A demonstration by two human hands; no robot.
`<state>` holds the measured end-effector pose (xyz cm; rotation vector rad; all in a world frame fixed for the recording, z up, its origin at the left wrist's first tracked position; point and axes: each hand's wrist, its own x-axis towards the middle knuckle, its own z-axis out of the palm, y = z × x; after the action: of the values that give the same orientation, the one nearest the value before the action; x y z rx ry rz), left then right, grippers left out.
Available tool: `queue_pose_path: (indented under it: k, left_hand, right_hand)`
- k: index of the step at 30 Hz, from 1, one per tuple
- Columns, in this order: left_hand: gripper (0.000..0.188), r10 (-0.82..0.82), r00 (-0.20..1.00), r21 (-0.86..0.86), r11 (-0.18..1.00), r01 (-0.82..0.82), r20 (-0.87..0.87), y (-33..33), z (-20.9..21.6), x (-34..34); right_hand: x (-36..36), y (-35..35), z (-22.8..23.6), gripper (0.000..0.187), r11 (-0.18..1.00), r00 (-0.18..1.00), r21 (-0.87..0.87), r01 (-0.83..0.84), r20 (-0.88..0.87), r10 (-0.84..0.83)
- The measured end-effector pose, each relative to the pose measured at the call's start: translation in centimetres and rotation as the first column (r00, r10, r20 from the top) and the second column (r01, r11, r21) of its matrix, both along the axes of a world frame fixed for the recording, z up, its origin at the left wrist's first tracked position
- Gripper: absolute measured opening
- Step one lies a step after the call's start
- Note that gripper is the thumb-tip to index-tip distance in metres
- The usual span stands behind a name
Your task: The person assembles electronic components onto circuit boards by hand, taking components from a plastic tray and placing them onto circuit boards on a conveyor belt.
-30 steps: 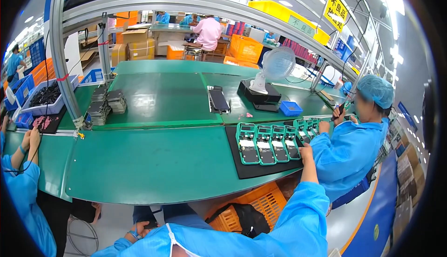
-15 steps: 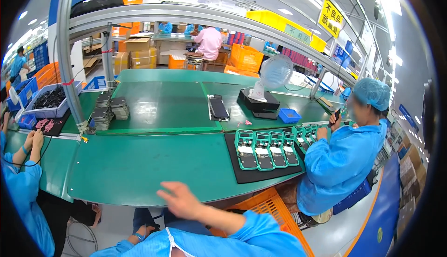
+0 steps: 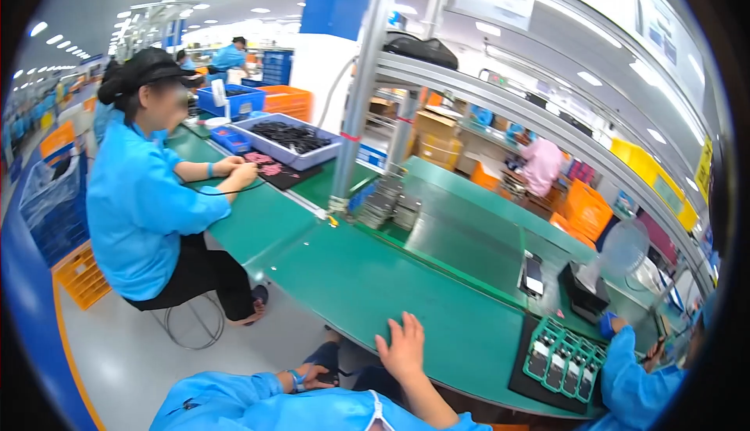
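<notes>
My right hand (image 3: 403,348) lies flat on the near edge of the green table (image 3: 367,282), fingers spread, holding nothing. My left hand (image 3: 310,375), with a blue strap on the wrist, rests low by my lap, loosely curled and apparently holding nothing. A green tray (image 3: 564,361) of small dark devices lies on a black mat to the right, out of reach of my right hand. Another worker's blue sleeve (image 3: 629,376) is beside that tray.
A seated person in a blue coat and black cap (image 3: 144,189) works at the table's left end. Beyond stand a grey bin of black parts (image 3: 287,139), a metal post (image 3: 355,95), stacked trays (image 3: 389,203), a dark device (image 3: 533,275) and orange crates (image 3: 586,208).
The view has swung left toward the seated worker. My right hand has come off the green tray and drawn back to the table's near edge.
</notes>
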<state>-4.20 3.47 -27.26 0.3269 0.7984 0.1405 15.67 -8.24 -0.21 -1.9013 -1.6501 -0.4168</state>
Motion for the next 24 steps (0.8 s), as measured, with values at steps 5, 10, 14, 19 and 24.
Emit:
queue_pose_path:
  k: [5, 10, 14, 19, 24]
  left_hand:
    - [0.037, -0.014, 1.0, 0.092, 0.996, 0.014, -0.002, -0.4, 2.6, -1.0]
    - [0.039, 0.005, 1.0, 0.128, 0.992, -0.005, 0.002, -0.3, 4.9, -1.2]
    - [0.041, 0.043, 0.997, 0.113, 0.992, -0.05, 0.059, -0.3, 7.3, -1.7]
    - [0.041, 0.064, 0.987, 0.181, 0.979, -0.09, 0.145, -1.0, 7.8, -3.3]
    - [0.043, 0.137, 0.978, 0.078, 0.985, -0.151, 0.158, -1.2, 6.8, -3.7]
  right_hand:
    - [-0.5, -0.1, 0.1, 0.039, 0.994, 0.991, 0.056, -0.096, -0.083, 0.1]
    - [-0.7, 0.1, 0.3, 0.037, 0.99, 0.983, 0.096, -0.108, -0.136, 0.12]
    - [-0.7, -0.4, 0.6, 0.042, 0.99, 0.988, 0.047, -0.136, -0.067, 0.139]
    - [-1.6, -1.3, 1.2, 0.058, 0.98, 0.983, -0.074, -0.182, 0.009, 0.183]
    - [-1.9, -1.7, 1.4, 0.067, 0.966, 0.975, -0.18, -0.183, 0.096, 0.202]
